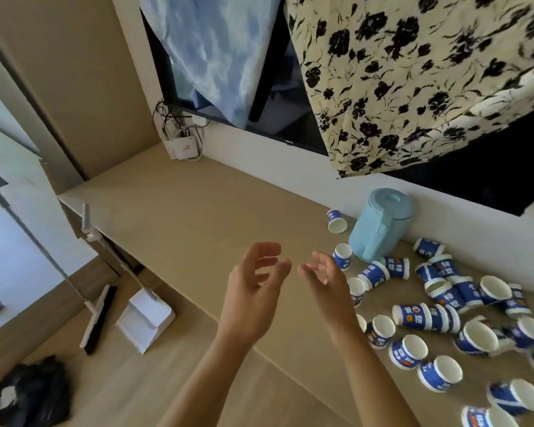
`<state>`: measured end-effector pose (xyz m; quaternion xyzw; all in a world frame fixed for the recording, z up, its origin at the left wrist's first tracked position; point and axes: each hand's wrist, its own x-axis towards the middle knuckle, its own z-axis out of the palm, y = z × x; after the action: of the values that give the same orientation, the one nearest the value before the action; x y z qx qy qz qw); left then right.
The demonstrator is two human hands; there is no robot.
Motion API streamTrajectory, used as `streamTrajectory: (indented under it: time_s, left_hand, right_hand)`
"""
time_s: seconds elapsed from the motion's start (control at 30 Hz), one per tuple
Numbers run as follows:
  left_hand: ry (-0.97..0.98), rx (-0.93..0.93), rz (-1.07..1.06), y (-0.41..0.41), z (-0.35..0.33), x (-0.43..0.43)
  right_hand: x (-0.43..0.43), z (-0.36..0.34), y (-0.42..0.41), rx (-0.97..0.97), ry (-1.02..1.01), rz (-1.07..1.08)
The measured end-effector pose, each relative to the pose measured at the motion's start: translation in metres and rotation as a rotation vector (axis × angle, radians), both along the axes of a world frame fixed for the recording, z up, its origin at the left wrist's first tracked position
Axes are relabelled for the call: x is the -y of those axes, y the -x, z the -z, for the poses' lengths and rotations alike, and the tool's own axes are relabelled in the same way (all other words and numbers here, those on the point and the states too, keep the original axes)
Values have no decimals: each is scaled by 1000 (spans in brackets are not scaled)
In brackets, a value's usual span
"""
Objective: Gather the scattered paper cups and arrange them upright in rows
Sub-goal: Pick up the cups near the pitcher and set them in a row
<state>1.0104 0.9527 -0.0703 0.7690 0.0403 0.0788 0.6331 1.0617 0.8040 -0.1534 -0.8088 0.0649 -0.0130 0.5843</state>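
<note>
Two hands: your left hand (253,291) and right hand (324,282) hover over the worktop (182,217), fingers loose, holding nothing.
Paper cups (412,315): scattered at your right, many tipped, near the blue jug (379,226).

Ledge: wide beige wooden surface (198,211), running far left to near right.
Far wall: dark panel (293,97), blue cloth (216,47) draped left, floral cloth (413,72) right.
Floor: pale wood (121,389), near left; broom (101,315) and dustpan (142,318) beside the ledge.
</note>
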Motion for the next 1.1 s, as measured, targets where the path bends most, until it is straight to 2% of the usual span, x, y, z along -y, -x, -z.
streamTrajectory:
  time_s: [0.37, 0.77, 0.97, 1.1]
  left_hand:
    - [49, -95, 196, -91, 20, -49]
    - [-38, -116, 302, -246, 44, -59]
    - [-10, -185, 382, -301, 61, -63]
    - [-22, -236, 461, -337, 78, -66]
  right_hand:
    - [-43, 18, -60, -56, -3, 168]
    - [-44, 72, -192, -151, -25, 316]
    - [-43, 93, -241, -213, 19, 377]
    - [-36, 106, -284, -209, 134, 438]
